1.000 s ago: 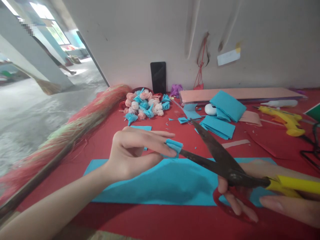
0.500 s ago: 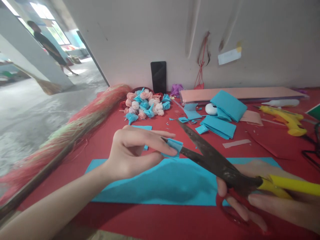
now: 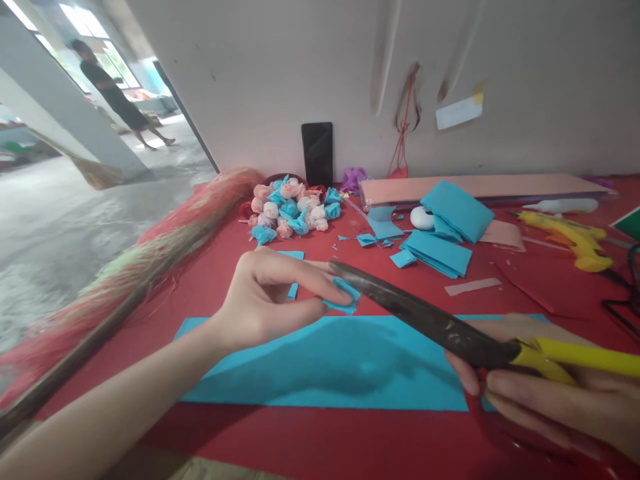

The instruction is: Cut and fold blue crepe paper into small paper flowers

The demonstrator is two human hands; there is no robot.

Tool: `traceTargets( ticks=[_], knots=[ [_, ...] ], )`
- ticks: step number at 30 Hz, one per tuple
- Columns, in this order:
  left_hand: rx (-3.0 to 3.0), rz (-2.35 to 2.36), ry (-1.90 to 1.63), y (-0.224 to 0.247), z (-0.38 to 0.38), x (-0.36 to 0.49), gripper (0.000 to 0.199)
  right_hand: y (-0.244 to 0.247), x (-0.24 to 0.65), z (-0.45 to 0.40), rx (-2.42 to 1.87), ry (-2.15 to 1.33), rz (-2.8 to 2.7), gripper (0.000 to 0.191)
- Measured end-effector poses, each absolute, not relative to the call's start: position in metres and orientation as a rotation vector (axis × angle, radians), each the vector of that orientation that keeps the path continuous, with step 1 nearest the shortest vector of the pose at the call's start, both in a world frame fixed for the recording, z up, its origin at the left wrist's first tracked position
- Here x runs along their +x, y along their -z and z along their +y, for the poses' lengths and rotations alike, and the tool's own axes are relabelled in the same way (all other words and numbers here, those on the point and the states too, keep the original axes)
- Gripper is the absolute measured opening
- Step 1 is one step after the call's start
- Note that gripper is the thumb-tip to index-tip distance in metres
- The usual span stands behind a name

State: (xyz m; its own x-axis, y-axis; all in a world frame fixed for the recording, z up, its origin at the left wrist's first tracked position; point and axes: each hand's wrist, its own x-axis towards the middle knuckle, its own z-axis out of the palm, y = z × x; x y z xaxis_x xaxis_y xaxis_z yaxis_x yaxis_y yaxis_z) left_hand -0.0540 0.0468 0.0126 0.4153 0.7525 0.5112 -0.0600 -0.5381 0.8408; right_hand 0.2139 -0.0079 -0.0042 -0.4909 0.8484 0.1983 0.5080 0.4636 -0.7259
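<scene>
Red worktop (image 3: 240, 437): one phone (image 3: 317, 153) at twelve; my left hand (image 3: 273, 297) pinches one blue paper piece (image 3: 342, 296), my right (image 3: 550, 393) grips one pair of scissors (image 3: 415, 310).

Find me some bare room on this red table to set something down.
The red table has a free strip in front of the long blue sheet, left of the right hand, and a patch between the fringed pole and left hand. It's crowded farther back: paper roses, folded blue papers, glue gun.
</scene>
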Motion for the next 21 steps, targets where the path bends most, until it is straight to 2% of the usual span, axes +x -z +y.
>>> traceTargets(
  ticks=[3,10,16,19,21],
  knots=[
    [1.838,0.634,-1.221,-0.010,0.047,-0.054,0.028,-0.003,0.219,0.002,-1.085,-0.965,-2.128,0.021],
    [1.748,0.614,-1.256,-0.006,0.044,-0.046,0.022,0.035,0.194,0.019,-1.418,-0.220,-2.323,0.015],
    [1.565,0.510,-1.102,0.000,0.034,-0.042,0.012,0.048,0.190,0.016,-1.362,-0.006,-2.506,0.035],
    [1.516,0.506,-1.099,0.001,0.031,-0.040,0.014,0.030,0.184,0.007,-1.175,-0.010,-2.490,0.021],
    [1.514,0.494,-1.091,0.000,0.030,-0.037,0.015,0.017,0.174,-0.002,-1.006,-0.175,-2.351,0.011]
  ],
)
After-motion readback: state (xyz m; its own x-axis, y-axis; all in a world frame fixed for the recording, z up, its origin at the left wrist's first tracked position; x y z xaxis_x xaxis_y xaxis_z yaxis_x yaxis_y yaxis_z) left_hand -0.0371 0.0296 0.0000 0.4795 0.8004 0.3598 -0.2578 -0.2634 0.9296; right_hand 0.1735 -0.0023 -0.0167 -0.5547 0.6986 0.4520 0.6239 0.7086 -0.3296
